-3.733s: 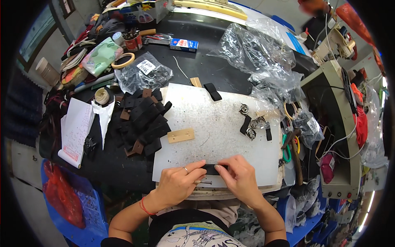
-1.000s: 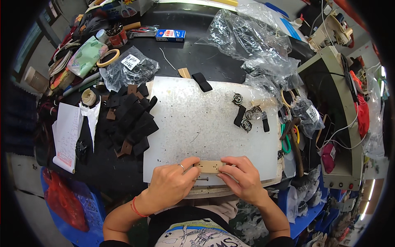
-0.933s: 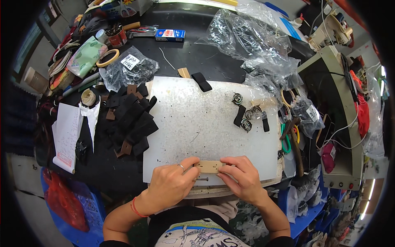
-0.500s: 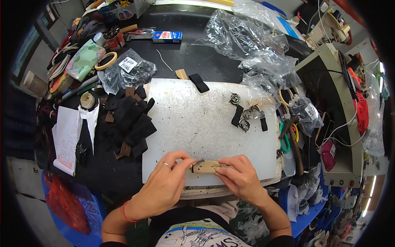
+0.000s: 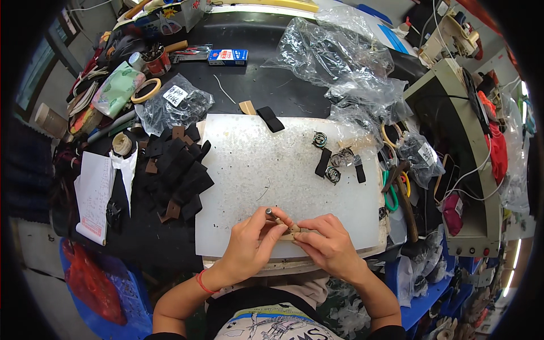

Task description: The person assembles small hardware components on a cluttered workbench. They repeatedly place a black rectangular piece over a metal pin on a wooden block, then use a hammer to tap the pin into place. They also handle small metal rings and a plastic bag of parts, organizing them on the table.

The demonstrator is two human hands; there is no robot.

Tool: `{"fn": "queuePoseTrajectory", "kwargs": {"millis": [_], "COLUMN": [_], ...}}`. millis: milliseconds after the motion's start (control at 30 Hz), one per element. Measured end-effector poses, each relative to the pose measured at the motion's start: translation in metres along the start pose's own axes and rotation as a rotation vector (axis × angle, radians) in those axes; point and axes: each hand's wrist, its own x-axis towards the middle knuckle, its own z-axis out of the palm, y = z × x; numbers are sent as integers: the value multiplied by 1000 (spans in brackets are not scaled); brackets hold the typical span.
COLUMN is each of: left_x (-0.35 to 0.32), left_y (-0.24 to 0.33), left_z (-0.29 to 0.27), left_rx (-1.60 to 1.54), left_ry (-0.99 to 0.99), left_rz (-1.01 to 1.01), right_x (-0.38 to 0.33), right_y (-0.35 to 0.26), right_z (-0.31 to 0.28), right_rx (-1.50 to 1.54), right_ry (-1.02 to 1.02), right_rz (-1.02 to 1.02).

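Observation:
Close to the front edge of a white board (image 5: 243, 170), my left hand (image 5: 249, 245) pinches a short metal rod (image 5: 270, 212) with a round end, held tilted up. The rod's lower end is hidden by my fingers, over a tan strip (image 5: 288, 236). My right hand (image 5: 327, 241) grips that strip by its right end between thumb and fingers. Both hands nearly meet over the strip, covering most of it. Several round metal buckles (image 5: 332, 175) lie farther back on the board, beside a black band (image 5: 323, 162). Another folded black band (image 5: 270, 119) rests at the board's far edge.
Left of the board is a pile of black bands with brown tabs (image 5: 178, 173), then a notebook (image 5: 93, 195). Clear plastic bags (image 5: 340, 56) spread over the back right. Green-handled scissors (image 5: 390, 192) and a wooden-handled tool (image 5: 409, 209) lie along the right edge.
My left hand has moved slightly right and tilted the rod upward, its fingers now over the strip. My right hand keeps its grip on the strip. The view has shifted a little.

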Motion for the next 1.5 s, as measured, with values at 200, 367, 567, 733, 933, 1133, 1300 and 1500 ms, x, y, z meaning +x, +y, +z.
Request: {"fn": "queuePoseTrajectory", "kwargs": {"millis": [200,367,567,733,933,1133,1300,1500], "left_x": [-1,-5,-3,-4,2,0,-4,-7], "left_y": [-3,-5,-7,-7,-1,1,1,-5], "left_z": [5,9,14,11,15,15,16,18], "left_rx": [257,427,476,549,581,635,623,588], "left_ry": [9,64,35,21,-8,-40,-35,37], "left_rz": [200,373,449,455,480,427,419,440], "right_x": [-1,-13,-118,-113,-103,-23,-22,-16], "right_y": [-6,25,158,168,132,-23,-28,-28], "right_z": [-2,-69,-98,-111,-118,-124,-101,-95], "right_rx": [-16,-202,-780,-553,-467,437,12,-299], "right_ry": [12,437,341,241,602,869,218,-106], "right_rz": [21,416,586,584,676,420,450,438]}}
